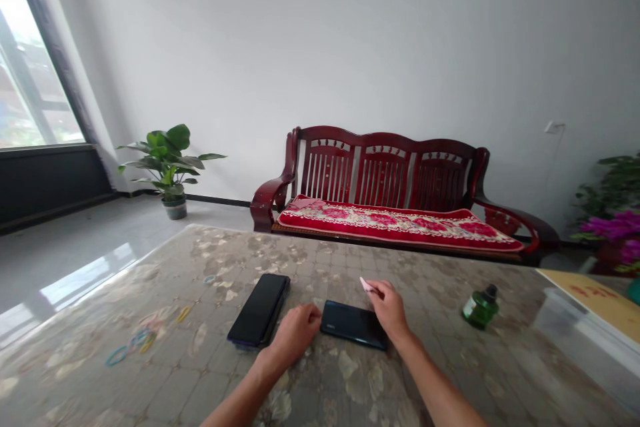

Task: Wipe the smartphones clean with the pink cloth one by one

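A dark blue phone (353,325) lies flat on the patterned tablecloth (210,373), between my two hands. My left hand (296,328) rests by the phone's left end with its fingers curled together; whether anything is inside them is hidden. Above the phone's right end, my right hand (389,307) pinches a small pink piece (367,285) between thumb and fingers. Left of my left hand sits a stack of black phones (259,310). Several coloured bands (118,355) are scattered at the left of the table.
A green bottle (481,307) stands on the right side of the table. Farther right is a clear plastic box (585,340) with a tan board (595,297) over it. Beyond the table are a red wooden bench (383,177) and a potted plant (173,160).
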### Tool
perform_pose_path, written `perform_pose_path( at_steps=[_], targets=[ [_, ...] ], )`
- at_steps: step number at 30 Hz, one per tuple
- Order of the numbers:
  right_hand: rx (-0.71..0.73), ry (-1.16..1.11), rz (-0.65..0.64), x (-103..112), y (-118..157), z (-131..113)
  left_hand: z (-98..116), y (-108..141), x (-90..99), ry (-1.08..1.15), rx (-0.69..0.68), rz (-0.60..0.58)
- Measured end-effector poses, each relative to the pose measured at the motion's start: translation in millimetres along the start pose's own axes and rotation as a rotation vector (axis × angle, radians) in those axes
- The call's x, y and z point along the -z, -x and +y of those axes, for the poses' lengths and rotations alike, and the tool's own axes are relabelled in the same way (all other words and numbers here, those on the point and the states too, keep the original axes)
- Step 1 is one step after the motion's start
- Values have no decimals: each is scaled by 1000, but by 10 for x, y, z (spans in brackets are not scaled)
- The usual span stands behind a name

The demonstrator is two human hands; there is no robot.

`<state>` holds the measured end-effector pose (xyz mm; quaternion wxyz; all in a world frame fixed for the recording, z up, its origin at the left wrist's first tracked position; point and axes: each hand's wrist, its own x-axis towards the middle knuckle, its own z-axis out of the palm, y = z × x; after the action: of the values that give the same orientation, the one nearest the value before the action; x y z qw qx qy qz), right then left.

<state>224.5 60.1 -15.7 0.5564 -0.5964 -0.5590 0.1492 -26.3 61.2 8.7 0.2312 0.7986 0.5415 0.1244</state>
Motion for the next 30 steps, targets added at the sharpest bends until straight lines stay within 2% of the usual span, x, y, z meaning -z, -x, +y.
perform_pose_path(
  at_steps=[2,4,7,10,13,18,26,30],
  targets=[
    [39,48,-72,63,160,-119,-7,-41,-65,67,-82,23],
    [148,241,-214,88,316,-252,0,-95,-114,102,-166,24],
    [247,497,-285,48,470,-404,23,-169,-127,82,-224,-4],
    [272,600,-272,-48,526,-435,29,-195,-106,78,-236,-48],
    [339,600,-251,-128,536,-379,-10,-166,-134,116,-273,-78],
    [479,542,-245,-153,487,-281,-137,-111,-271,270,-352,-23],
    [493,518,-200,-142,478,-218,-164,-127,-345,304,-323,53],
    [479,526,-169,-143,504,-213,-129,-124,-360,341,-224,71]
  ],
)
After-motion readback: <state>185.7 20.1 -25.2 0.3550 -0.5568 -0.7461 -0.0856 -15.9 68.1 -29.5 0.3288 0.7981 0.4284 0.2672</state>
